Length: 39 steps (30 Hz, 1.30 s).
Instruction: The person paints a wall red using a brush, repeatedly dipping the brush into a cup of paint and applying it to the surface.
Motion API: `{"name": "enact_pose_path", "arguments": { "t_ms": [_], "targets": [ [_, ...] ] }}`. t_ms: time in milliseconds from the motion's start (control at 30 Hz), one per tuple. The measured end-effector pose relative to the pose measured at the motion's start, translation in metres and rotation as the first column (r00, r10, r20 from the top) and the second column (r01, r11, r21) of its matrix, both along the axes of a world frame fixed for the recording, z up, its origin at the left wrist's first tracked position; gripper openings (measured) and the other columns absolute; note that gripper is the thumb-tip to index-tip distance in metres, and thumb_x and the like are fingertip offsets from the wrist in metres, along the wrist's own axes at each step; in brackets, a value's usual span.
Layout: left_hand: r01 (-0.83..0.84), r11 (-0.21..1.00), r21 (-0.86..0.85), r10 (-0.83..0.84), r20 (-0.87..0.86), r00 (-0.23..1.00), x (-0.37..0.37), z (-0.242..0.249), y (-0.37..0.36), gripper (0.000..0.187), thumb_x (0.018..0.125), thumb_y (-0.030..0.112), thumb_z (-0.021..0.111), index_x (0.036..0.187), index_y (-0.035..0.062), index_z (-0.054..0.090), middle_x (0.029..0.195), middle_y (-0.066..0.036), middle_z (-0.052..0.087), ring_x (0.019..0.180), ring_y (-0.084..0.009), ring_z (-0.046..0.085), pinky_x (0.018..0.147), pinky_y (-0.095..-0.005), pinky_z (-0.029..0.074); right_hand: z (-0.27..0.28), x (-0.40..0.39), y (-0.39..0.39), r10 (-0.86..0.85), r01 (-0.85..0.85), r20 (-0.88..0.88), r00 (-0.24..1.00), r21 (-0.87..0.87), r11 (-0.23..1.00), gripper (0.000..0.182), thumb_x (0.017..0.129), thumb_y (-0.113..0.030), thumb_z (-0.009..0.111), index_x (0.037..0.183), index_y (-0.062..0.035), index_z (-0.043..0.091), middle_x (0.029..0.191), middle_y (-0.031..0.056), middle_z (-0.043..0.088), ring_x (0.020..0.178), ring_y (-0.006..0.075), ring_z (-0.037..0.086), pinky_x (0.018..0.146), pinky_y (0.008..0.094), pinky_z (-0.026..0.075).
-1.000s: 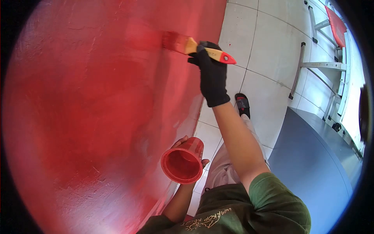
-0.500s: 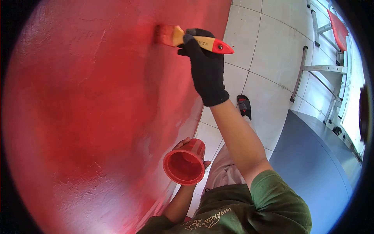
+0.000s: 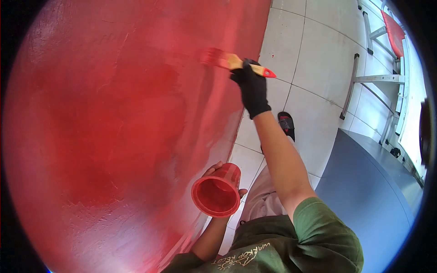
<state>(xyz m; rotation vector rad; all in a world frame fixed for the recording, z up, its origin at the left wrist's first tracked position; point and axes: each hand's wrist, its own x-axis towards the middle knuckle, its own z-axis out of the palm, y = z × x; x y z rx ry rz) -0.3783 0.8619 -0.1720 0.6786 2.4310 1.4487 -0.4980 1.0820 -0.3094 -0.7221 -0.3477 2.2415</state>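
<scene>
My right hand (image 3: pixel 252 86), in a black glove, grips the wooden handle of a paintbrush (image 3: pixel 234 62) with a red tip. Its red bristles point left at the red wall (image 3: pixel 123 113); whether they touch it is unclear through the blur. Lower down, my bare left hand (image 3: pixel 214 169) is wrapped round a red plastic cup (image 3: pixel 215 195), fingers on one side and thumb on the other. The cup's mouth faces me, and its inside is coated red.
White floor tiles (image 3: pixel 314 109) run along the wall's foot. My sandalled foot (image 3: pixel 286 123) stands on them. To the right are a blue-grey panel (image 3: pixel 364 182), a metal-legged frame (image 3: pixel 380 79) and a red seat (image 3: pixel 394 34).
My right hand has moved the brush right and slightly down, towards the wall's edge. My left hand and the cup have barely shifted.
</scene>
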Motion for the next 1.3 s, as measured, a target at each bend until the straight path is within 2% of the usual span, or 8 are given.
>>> {"name": "enact_pose_path", "arguments": {
  "t_ms": [67,200,533,700,833,967,1067,1300],
  "targets": [
    [-0.007,1.000,0.005,0.007,-0.012,1.000,0.003,0.000,-0.002,0.095,0.054,0.041,0.087,0.126,0.0046,0.036,0.122,-0.010,0.048,0.113,-0.0246,0.048,0.096,-0.0352,0.041,-0.030,0.015,0.001,0.012,-0.017,0.208,0.978,0.024,1.000,0.032,0.088,-0.022,0.060,0.109,0.0000,0.052,0.093,0.0118,0.061,0.077,0.0182,0.063,0.065,0.0307,0.055],
    [0.003,1.000,0.005,-0.003,0.004,1.000,0.008,-0.004,-0.005,0.095,0.054,0.041,0.087,0.126,0.0043,0.036,0.122,-0.011,0.048,0.113,-0.0245,0.048,0.096,-0.0350,0.042,-0.031,0.016,-0.010,0.039,-0.060,0.312,0.949,0.058,0.997,0.028,0.088,-0.020,0.060,0.107,-0.0002,0.054,0.090,0.0100,0.062,0.076,0.0170,0.063,0.065,0.0287,0.054],
    [-0.019,1.000,0.024,0.018,0.073,0.997,0.015,0.000,-0.006,0.095,0.051,0.033,0.089,0.125,0.0055,0.037,0.124,-0.011,0.048,0.115,-0.0250,0.047,0.098,-0.0368,0.040,0.138,-0.002,-0.013,0.020,-0.039,0.052,0.998,0.377,0.925,0.020,0.087,-0.014,0.060,0.100,0.0009,0.056,0.089,0.0086,0.061,0.076,0.0163,0.062,0.065,0.0283,0.052],
    [0.000,1.000,-0.014,0.001,0.072,0.997,0.017,0.002,-0.007,0.096,0.051,0.033,0.089,0.126,0.0058,0.037,0.124,-0.011,0.048,0.115,-0.0251,0.047,0.099,-0.0370,0.039,0.184,0.005,-0.006,0.053,0.007,-0.209,0.977,0.278,0.961,0.020,0.088,-0.013,0.058,0.102,0.0003,0.054,0.091,0.0095,0.061,0.078,0.0180,0.063,0.068,0.0308,0.054],
    [0.012,1.000,0.006,-0.012,0.007,1.000,0.014,-0.001,-0.007,0.098,0.049,0.034,0.090,0.125,0.0054,0.037,0.123,-0.011,0.048,0.114,-0.0247,0.048,0.099,-0.0358,0.039,0.105,-0.010,-0.014,0.042,-0.029,-0.240,0.970,0.059,0.998,0.026,0.089,-0.016,0.058,0.108,0.0001,0.051,0.094,0.0108,0.059,0.081,0.0195,0.063,0.069,0.0341,0.055],
    [0.038,0.998,-0.058,-0.038,0.009,0.999,0.012,-0.001,-0.008,0.099,0.048,0.036,0.090,0.125,0.0052,0.036,0.123,-0.010,0.049,0.114,-0.0244,0.048,0.098,-0.0350,0.040,-0.019,0.006,-0.022,0.033,-0.032,0.128,0.991,-0.008,0.999,0.028,0.089,-0.019,0.058,0.109,-0.0010,0.051,0.093,0.0100,0.060,0.080,0.0184,0.063,0.068,0.0320,0.055],
    [0.020,0.999,0.029,-0.020,-0.011,1.000,0.015,-0.003,-0.009,0.100,0.048,0.036,0.090,0.126,0.0053,0.036,0.122,-0.010,0.049,0.114,-0.0241,0.048,0.098,-0.0349,0.040,-0.030,0.018,-0.019,0.083,-0.083,0.314,0.946,-0.014,0.996,0.024,0.087,-0.017,0.060,0.105,-0.0029,0.054,0.091,0.0084,0.061,0.078,0.0167,0.062,0.066,0.0288,0.054],
    [0.028,1.000,0.002,-0.028,0.077,0.997,0.017,-0.005,-0.012,0.097,0.051,0.034,0.089,0.127,0.0062,0.035,0.125,-0.010,0.046,0.116,-0.0245,0.046,0.099,-0.0355,0.038,0.119,-0.007,-0.023,-0.002,-0.029,0.070,0.998,0.437,0.899,0.022,0.087,-0.013,0.059,0.104,0.0000,0.054,0.091,0.0081,0.061,0.080,0.0155,0.062,0.069,0.0287,0.052]
  ]
}}
